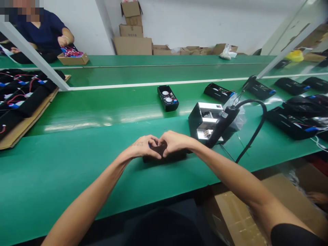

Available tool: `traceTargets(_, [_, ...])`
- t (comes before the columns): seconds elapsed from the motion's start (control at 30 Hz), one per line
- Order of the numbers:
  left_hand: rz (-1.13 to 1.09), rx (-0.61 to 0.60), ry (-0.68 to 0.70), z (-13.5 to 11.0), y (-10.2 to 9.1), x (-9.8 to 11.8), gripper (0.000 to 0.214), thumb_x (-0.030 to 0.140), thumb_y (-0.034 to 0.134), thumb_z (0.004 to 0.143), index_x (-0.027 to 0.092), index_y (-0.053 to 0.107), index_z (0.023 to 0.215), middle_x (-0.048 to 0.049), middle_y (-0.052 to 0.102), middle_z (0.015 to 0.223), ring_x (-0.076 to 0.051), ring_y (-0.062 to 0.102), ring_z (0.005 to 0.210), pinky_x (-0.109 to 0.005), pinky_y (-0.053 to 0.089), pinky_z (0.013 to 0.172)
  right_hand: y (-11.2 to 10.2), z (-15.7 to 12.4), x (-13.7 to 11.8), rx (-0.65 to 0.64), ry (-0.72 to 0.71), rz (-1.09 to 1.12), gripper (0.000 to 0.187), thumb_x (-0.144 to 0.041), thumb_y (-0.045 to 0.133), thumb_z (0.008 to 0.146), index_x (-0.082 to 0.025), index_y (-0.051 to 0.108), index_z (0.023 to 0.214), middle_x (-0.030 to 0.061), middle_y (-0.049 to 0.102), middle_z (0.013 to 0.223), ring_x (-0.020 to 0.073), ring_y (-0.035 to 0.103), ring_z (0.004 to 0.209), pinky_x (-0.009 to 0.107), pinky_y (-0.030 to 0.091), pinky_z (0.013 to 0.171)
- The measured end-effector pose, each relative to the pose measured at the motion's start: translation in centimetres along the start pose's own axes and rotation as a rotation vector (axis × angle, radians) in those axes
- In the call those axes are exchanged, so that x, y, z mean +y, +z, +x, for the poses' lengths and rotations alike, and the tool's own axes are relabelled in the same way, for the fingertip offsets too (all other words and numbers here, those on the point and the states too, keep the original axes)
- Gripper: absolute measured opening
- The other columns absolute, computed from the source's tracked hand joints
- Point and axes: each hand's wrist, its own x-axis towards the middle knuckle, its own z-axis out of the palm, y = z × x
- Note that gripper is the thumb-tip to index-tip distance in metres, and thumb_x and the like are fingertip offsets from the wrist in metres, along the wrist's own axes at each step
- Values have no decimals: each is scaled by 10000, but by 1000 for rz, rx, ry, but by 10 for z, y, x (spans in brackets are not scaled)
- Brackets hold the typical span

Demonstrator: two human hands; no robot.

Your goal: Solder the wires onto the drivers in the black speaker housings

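Note:
Both of my hands meet over a black box-shaped part (164, 156) lying on the green bench (77, 171). My left hand (143, 146) curls its fingers down onto the part's left end. My right hand (173, 141) does the same on the right end, fingertips touching the left hand's. A dark flap or piece (158, 149) sits pinched between the fingertips. Most of the black part is hidden under my hands.
A black tool on a metal stand (205, 119) with a thick cable (252, 126) stands just right of my hands. Black cases (167, 98) lie on the belt and pile up at right (294, 123) and left (23, 99). Another person (43, 32) works far left. A cardboard box (238, 212) sits below.

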Motion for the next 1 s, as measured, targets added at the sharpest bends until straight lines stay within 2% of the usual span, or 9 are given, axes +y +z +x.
traceTargets(0.07, [16, -24, -5, 3, -5, 1, 343, 471, 910, 543, 223, 717, 679, -22, 686, 1318, -256, 628, 1187, -350, 486, 1001, -3, 3, 1, 3, 4, -15, 258, -316, 850, 686, -185, 766, 892, -32, 633, 696, 125, 539, 654, 244, 322, 582])
traceTargets(0.23, [-8, -16, -34, 2, -5, 2, 365, 498, 894, 558, 217, 722, 717, -18, 698, 1289, -226, 649, 1090, -318, 499, 903, 9, 1, 1, 59, 68, -11, 380, -366, 866, 656, -215, 783, 995, -12, 685, 770, 153, 581, 724, 252, 327, 597])
traceTargets(0.4, [-27, -17, -76, 2, -3, 4, 374, 485, 901, 533, 197, 698, 660, -18, 710, 1247, -199, 653, 1009, -289, 492, 819, 15, -2, -2, 87, 143, 40, 377, -350, 848, 671, -220, 803, 1022, 8, 718, 822, 170, 623, 778, 253, 347, 604])
traceTargets(0.5, [-36, -39, -89, 1, -2, 6, 379, 486, 898, 541, 186, 690, 640, -18, 706, 1251, -179, 642, 950, -278, 473, 761, 15, -2, -3, 87, 145, 62, 344, -373, 836, 691, -220, 807, 998, 2, 716, 810, 170, 623, 779, 256, 355, 615])
traceTargets(0.63, [-41, -44, -100, 1, -3, 8, 386, 489, 895, 533, 188, 698, 674, -16, 720, 1188, -158, 616, 865, -277, 444, 703, 14, 1, -5, 72, 148, -14, 341, -407, 870, 644, -215, 798, 916, 4, 682, 744, 177, 613, 754, 267, 351, 621])
traceTargets(0.8, [-35, -62, -81, 2, -5, 9, 335, 469, 885, 566, 192, 709, 637, -4, 707, 1186, -153, 608, 861, -295, 439, 727, 13, 5, -4, 78, 168, -58, 365, -434, 885, 619, -230, 798, 908, 14, 682, 756, 194, 619, 781, 274, 360, 636])
traceTargets(1.0, [-61, -67, -96, 3, -6, 11, 320, 458, 886, 563, 197, 721, 646, 0, 705, 1174, -160, 606, 878, -297, 427, 719, 16, 5, 2, 84, 118, 74, 277, -362, 867, 639, -190, 782, 840, -31, 615, 660, 136, 546, 656, 264, 315, 573])
